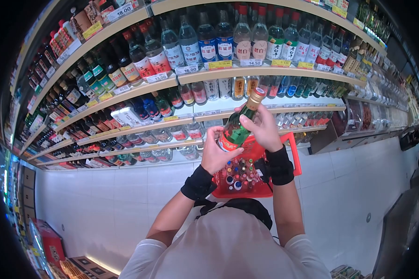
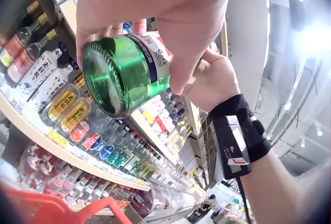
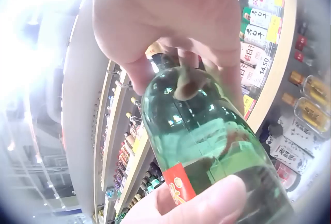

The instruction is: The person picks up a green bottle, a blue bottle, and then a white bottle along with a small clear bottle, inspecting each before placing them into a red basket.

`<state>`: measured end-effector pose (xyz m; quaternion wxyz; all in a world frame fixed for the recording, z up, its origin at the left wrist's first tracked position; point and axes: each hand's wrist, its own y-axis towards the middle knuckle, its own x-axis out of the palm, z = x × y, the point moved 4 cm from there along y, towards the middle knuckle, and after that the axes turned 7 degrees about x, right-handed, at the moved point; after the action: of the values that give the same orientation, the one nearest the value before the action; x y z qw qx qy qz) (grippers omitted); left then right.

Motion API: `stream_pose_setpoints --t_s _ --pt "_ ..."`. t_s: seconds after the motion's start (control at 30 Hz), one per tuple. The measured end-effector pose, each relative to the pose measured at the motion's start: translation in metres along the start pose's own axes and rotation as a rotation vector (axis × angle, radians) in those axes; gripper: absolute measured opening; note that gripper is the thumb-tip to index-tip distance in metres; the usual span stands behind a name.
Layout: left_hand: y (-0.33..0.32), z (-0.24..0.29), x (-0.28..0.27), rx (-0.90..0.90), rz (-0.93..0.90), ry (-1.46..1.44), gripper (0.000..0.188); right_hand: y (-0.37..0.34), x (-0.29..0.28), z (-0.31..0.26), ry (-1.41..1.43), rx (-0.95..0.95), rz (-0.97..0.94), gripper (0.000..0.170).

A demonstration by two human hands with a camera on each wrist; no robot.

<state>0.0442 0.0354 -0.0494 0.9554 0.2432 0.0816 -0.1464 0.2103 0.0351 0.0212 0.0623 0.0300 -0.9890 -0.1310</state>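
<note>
A green glass bottle (image 1: pixel 238 129) with a red and white label is held tilted in front of the shelves, its gold and red cap (image 1: pixel 259 92) toward the upper right. My left hand (image 1: pixel 215 153) grips the lower part by the label. Up at the neck and shoulder, my right hand (image 1: pixel 265 126) holds it too, thumb laid along the glass. The left wrist view shows the ribbed base of the bottle (image 2: pixel 106 79) facing the camera. In the right wrist view, the clear green shoulder (image 3: pixel 191 105) lies under the right fingers, with the left thumb (image 3: pixel 220 198) across the body.
Below the hands stands a red shopping basket (image 1: pixel 222 194) holding several bottles, its handle (image 1: pixel 295 153) raised at the right. Curved shelves (image 1: pixel 233 67) packed with bottles and price tags span the front. Pale floor tiles (image 1: pixel 111 195) lie behind and beside the basket.
</note>
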Motion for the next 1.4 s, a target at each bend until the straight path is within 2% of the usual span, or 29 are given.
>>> stream_pose_setpoints --t_s 0.07,0.17,0.27,0.37,0.47,0.6,0.67,0.8,0.83,0.97,1.1,1.23,1.33,1.4 --pt "0.005 0.002 0.000 0.071 -0.032 0.083 0.085 -0.007 0.006 -0.004 0.010 -0.044 -0.048 0.036" --pt "0.012 0.004 0.004 0.057 -0.196 -0.041 0.089 -0.020 0.014 -0.019 -0.133 -0.095 -0.080 0.039" --pt "0.015 0.005 0.006 0.008 -0.252 -0.229 0.089 -0.027 0.017 -0.025 -0.208 -0.120 -0.076 0.041" --pt "0.016 0.007 0.001 0.064 -0.291 -0.139 0.084 -0.031 0.014 -0.025 -0.176 -0.122 -0.077 0.039" --pt "0.012 0.016 -0.001 -0.021 -0.407 -0.176 0.082 -0.030 0.007 -0.021 -0.062 -0.080 -0.066 0.040" --pt "0.003 0.019 0.002 -0.104 -0.410 -0.217 0.081 -0.026 -0.003 -0.006 0.131 -0.012 -0.044 0.044" --pt "-0.005 0.011 0.002 -0.101 -0.377 -0.088 0.080 -0.022 -0.003 0.000 0.155 0.020 -0.037 0.045" --pt "-0.019 0.011 -0.001 -0.103 -0.291 -0.017 0.076 -0.017 -0.007 0.021 0.149 0.121 -0.075 0.045" --pt "-0.023 0.002 -0.001 -0.112 -0.291 -0.046 0.076 -0.017 -0.011 0.026 0.118 0.128 0.037 0.039" --pt "-0.030 -0.008 -0.010 -0.123 -0.323 -0.031 0.077 -0.022 -0.029 0.038 0.038 0.275 0.188 0.024" --pt "-0.041 -0.032 -0.021 -0.148 -0.360 -0.107 0.077 -0.031 -0.017 0.042 -0.024 0.380 0.207 0.017" --pt "-0.050 -0.057 -0.042 -0.174 -0.427 -0.053 0.078 -0.044 0.000 0.055 -0.122 0.439 0.244 0.019" --pt "-0.054 -0.070 -0.057 -0.234 -0.486 -0.040 0.080 -0.048 0.011 0.068 -0.163 0.465 0.185 0.020" --pt "-0.062 -0.081 -0.066 -0.267 -0.511 -0.034 0.081 -0.051 0.018 0.081 -0.169 0.550 0.240 0.023"
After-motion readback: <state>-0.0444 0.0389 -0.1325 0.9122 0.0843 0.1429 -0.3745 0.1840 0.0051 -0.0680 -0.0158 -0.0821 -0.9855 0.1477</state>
